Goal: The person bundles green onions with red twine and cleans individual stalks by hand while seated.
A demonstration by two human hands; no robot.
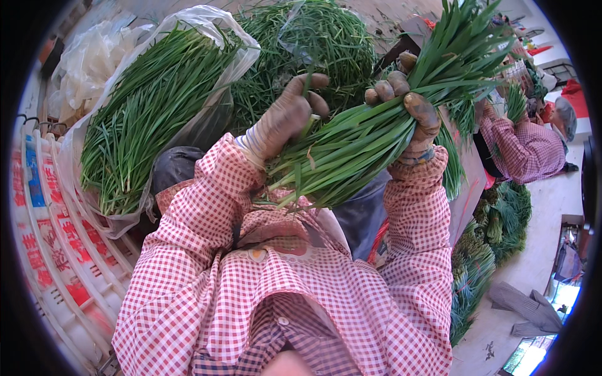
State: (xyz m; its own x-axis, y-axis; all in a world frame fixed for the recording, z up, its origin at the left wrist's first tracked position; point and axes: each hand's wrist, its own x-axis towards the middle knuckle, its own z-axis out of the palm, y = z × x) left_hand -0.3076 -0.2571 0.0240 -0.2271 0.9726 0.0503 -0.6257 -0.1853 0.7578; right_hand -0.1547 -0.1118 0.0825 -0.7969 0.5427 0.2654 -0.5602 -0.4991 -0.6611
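Observation:
My right hand (411, 109), in a soiled glove, is wrapped round a thick bunch of garlic chives (364, 147). The leafy tops fan out to the upper right, and the pale stem ends point to the lower left over my lap. By those stem ends is my left hand (285, 119), also gloved and slightly blurred, its fingers bent round a thin green chive leaf (307, 84). Just beyond it rises a loose heap of chives (338, 37). To the left, more chives (157, 106) lie in an open clear plastic bag (241, 41).
A white plastic crate (69, 250) with red and blue markings stands at my left, crumpled plastic bags (94, 62) above it. Tied chive bundles (495, 232) lie on the floor at the right. Another person in a checked top (527, 144) works at the far right, near a grey cloth (527, 307).

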